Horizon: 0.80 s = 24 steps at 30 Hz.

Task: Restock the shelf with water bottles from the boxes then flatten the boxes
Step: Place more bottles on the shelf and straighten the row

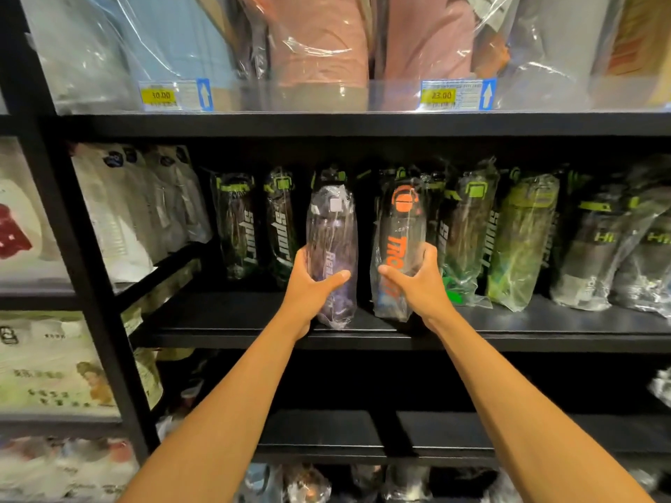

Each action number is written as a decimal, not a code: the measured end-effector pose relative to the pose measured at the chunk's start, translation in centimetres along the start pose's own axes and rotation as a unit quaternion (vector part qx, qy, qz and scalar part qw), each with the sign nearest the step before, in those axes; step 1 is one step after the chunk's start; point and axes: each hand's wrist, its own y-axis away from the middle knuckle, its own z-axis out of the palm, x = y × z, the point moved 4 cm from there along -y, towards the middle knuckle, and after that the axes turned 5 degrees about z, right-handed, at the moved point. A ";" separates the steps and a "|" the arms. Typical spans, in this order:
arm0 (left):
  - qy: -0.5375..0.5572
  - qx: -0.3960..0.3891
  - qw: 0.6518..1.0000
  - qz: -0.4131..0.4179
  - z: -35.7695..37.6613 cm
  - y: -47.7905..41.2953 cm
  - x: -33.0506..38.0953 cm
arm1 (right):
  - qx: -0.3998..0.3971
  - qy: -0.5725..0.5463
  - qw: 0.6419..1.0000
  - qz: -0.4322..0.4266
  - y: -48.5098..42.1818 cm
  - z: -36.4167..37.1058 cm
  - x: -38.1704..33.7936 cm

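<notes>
Fingers of the left hand [312, 285] curl round the lower half of a purple see-through water bottle in a clear plastic bag [332, 234]. The thumb lies across the bottle's front and the other fingers pass behind its left side. The right hand [417, 285] grips a dark water bottle with an orange lid and orange lettering, also bagged in clear plastic [399, 226]. Its thumb crosses the front and its fingers wrap the right side. Both bottles stand roughly upright, just beside each other but apart, near the front edge of the black middle shelf board [236, 321], with the ends of their bags down at the board. Behind them stands a row of bagged dark bottles with green lids [468, 226].
</notes>
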 end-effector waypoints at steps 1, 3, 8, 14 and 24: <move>-0.009 -0.004 1.000 0.000 0.0 -0.2 -0.1 | -0.010 0.007 1.000 0.006 -0.2 0.1 0.1; -0.027 -0.013 1.000 -0.004 0.0 -0.8 -0.3 | -0.019 0.019 1.000 0.008 -0.4 0.1 0.3; -0.070 -0.053 0.996 -0.025 -0.2 -1.6 -0.4 | -0.031 0.052 0.998 0.026 -1.2 -0.1 2.2; -0.098 -0.041 0.994 -0.030 -0.2 -2.0 -0.5 | -0.031 0.085 0.995 0.030 -2.4 -0.7 2.4; -0.112 -0.011 0.993 -0.046 0.3 -2.4 -0.7 | -0.017 0.088 0.995 0.040 -2.7 -0.7 2.6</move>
